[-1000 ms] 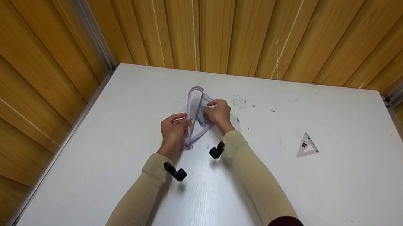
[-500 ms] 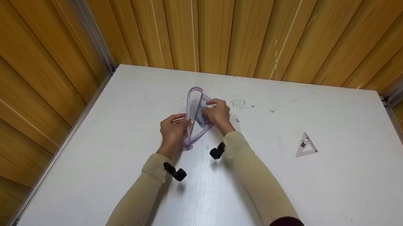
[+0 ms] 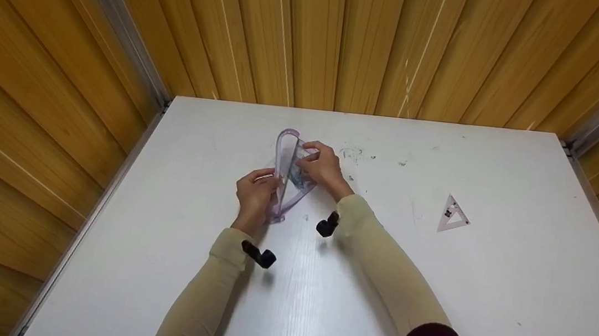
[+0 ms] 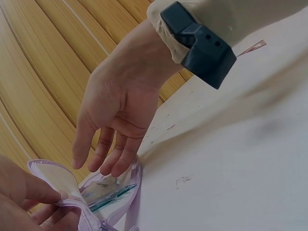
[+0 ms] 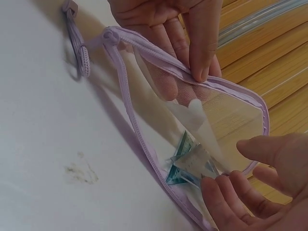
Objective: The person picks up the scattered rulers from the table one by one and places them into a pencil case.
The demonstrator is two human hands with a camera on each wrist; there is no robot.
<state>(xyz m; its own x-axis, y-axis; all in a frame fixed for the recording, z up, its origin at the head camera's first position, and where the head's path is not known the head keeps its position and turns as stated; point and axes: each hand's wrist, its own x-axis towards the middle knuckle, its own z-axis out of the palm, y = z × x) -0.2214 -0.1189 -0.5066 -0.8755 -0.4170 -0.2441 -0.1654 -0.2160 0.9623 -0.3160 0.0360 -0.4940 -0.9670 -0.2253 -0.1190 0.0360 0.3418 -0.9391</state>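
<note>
Bare tabletop (image 3: 350, 318) lies open around the pouch (image 3: 285, 175) on every side, with only a small set square (image 3: 453, 215) lying well apart toward the right.

beige sleeves (image 3: 378, 265), maroon upper, blk wrist cams (image 3: 326, 226).

White table (image 3: 156, 264) is standing against wood-panelled wall (image 3: 313, 36); clear set square (image 3: 453, 215) is lying flat on the right side, well apart from table edges. Dark scuff marks (image 3: 354, 154) are showing near the far middle of the tabletop
</note>
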